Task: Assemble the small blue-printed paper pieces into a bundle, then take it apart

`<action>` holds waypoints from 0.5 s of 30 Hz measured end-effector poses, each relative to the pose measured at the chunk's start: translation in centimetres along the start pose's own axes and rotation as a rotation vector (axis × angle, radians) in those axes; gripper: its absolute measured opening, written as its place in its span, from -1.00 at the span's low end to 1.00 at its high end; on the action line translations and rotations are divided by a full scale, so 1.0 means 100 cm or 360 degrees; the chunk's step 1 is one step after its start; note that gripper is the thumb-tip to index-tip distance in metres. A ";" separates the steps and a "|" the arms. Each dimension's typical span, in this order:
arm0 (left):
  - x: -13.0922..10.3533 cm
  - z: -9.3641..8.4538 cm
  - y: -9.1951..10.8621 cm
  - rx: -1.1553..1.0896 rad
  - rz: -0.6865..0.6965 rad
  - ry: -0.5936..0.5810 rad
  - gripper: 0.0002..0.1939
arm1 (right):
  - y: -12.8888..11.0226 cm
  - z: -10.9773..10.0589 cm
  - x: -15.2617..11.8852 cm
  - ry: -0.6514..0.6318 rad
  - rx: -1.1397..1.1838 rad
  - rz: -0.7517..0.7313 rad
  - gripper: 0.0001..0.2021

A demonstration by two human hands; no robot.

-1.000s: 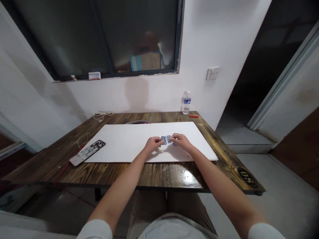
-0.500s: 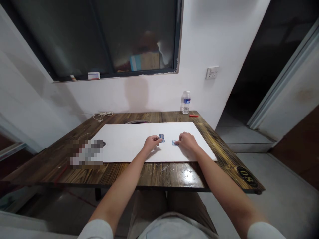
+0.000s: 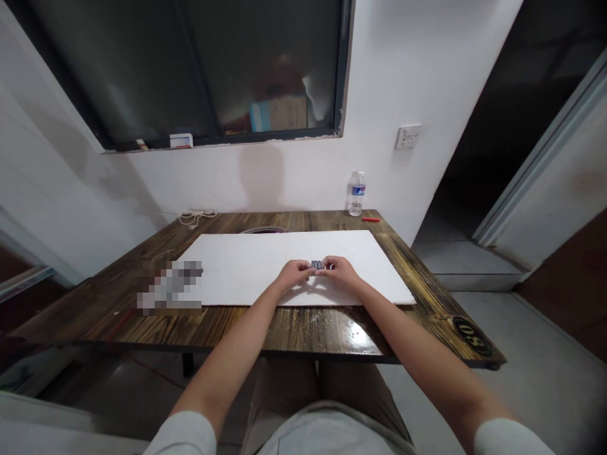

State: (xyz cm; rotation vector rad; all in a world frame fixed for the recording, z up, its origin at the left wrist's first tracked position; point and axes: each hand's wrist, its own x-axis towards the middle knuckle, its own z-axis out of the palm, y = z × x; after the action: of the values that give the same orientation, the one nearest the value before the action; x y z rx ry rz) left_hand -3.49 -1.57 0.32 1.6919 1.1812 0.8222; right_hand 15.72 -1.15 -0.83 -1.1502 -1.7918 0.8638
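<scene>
Just above the white board [image 3: 246, 268], a small blue-and-white patterned piece [image 3: 317, 265] is held between my two hands. My left hand [image 3: 294, 273] pinches its left side, and my right hand [image 3: 337, 272] pinches its right side. The fingertips of both hands nearly meet at its lower edge. Whether it is one piece or two stacked together is too small to tell.
The board lies on a dark wooden table [image 3: 303, 332]. Behind it are a water bottle [image 3: 357, 194], a red pen [image 3: 370, 220], a white cable [image 3: 195, 218] and a round object [image 3: 263, 230]. A blurred patch covers the board's left end.
My right hand has moved left to meet my left hand, bringing its blue-and-white piece to the one in my left hand. The two pieces are no longer seen apart.
</scene>
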 end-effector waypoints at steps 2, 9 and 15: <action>0.000 0.000 -0.001 -0.0016 0.0034 -0.0018 -0.48 | 0.000 0.000 0.001 -0.0024 0.0114 0.0036 -0.59; 0.001 -0.002 -0.002 -0.0030 0.0076 -0.0030 -0.46 | -0.001 -0.001 0.001 -0.0060 0.0267 0.0075 -0.59; -0.002 -0.004 0.001 -0.0043 0.0099 -0.0060 -0.50 | 0.000 -0.004 0.002 -0.0104 0.0295 0.0036 -0.59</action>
State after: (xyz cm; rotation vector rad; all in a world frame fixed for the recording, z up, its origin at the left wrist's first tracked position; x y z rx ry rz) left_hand -3.83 -1.63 0.56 1.7220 1.0921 0.8372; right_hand 16.04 -0.95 -0.63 -1.0352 -1.7135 1.0678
